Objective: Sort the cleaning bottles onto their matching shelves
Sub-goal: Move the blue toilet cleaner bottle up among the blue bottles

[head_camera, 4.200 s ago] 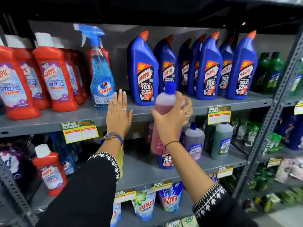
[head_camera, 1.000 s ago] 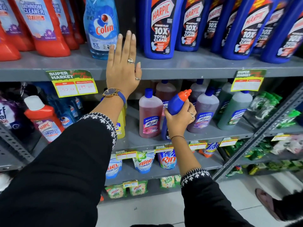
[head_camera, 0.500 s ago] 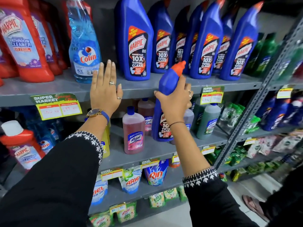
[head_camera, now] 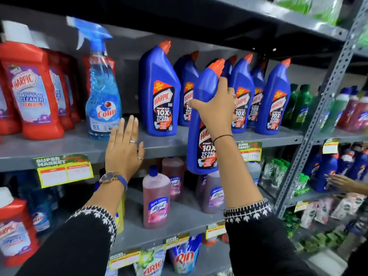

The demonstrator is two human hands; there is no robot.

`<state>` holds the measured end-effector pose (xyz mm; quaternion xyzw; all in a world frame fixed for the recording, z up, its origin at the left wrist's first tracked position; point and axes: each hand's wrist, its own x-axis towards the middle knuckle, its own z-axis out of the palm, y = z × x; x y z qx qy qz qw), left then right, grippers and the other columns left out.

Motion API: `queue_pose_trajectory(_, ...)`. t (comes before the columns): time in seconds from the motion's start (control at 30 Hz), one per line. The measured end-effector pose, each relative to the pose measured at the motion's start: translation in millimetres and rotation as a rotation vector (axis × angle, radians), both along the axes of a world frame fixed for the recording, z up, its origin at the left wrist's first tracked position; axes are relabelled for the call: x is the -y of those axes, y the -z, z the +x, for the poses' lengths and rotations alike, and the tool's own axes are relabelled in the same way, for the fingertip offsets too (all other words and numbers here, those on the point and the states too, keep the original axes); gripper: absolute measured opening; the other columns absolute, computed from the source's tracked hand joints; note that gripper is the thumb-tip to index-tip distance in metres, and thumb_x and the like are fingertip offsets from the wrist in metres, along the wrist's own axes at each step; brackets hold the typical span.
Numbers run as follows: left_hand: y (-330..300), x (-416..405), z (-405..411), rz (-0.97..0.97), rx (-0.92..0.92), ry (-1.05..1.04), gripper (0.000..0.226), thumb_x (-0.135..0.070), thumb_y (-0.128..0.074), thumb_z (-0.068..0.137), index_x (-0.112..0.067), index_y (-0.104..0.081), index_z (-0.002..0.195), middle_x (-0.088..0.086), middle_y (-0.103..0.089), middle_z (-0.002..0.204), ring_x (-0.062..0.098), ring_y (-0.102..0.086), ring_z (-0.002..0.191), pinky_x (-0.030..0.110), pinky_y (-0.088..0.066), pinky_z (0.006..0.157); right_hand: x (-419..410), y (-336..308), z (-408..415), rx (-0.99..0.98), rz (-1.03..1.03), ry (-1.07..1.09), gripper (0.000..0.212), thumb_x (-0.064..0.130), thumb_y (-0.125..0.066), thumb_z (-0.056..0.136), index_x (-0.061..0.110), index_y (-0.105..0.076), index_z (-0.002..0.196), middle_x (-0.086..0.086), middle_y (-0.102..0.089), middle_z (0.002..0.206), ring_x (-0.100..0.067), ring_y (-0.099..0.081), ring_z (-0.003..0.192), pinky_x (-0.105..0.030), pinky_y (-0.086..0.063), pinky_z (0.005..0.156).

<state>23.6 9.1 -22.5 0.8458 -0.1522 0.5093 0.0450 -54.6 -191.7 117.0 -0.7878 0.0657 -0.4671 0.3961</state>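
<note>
Head view: right hand (head_camera: 216, 108) grips a blue Harpic bottle (head_camera: 203, 124) by its neck (left hand (head_camera: 123, 150) flat, empty, on the shelf edge (head_camera: 83, 151)); swinging in, it could topple the standing Harpic row (head_camera: 241, 96).

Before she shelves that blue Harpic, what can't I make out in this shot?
- Head view, price tag: figures blurred.
- Held blue Harpic bottle: label partly hidden by right hand.
- Rear blue bottles: count hidden by front ones.
- Yellow bottle: mostly behind left forearm.
</note>
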Motion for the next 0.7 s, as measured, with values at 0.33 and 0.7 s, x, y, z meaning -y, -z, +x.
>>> queue_pose_trajectory(0.33, 3.3, 0.2, 0.9, 0.0, 0.032, -0.006, 0.06, -0.026, -0.031, 0.091, -0.001, -0.027, 0.146, 0.016, -0.034, 0.149, 0.033, -0.023, 0.138, 0.037, -0.002, 0.117, 2.3, -57.4, 33.1, -0.008, 0.008, 0.045, 0.086, 0.035, -0.076, 0.064, 0.025, -0.031, 0.136, -0.011, -0.04, 0.132, -0.036, -0.034, 0.124, -0.063, -0.034, 0.092)
queue_pose_trajectory(0.7, 5.6, 0.4, 4.4, 0.0, 0.079, -0.023, 0.06, -0.027, -0.031, 0.092, -0.003, -0.025, 0.147, 0.014, -0.033, 0.15, 0.032, -0.022, 0.139, 0.041, -0.009, 0.116, 5.8, -41.0, 81.7, -0.004, -0.014, 0.107, 0.087, 0.04, -0.074, 0.065, 0.027, -0.03, 0.139, -0.008, -0.042, 0.133, -0.033, -0.038, 0.122, -0.058, -0.034, 0.09)
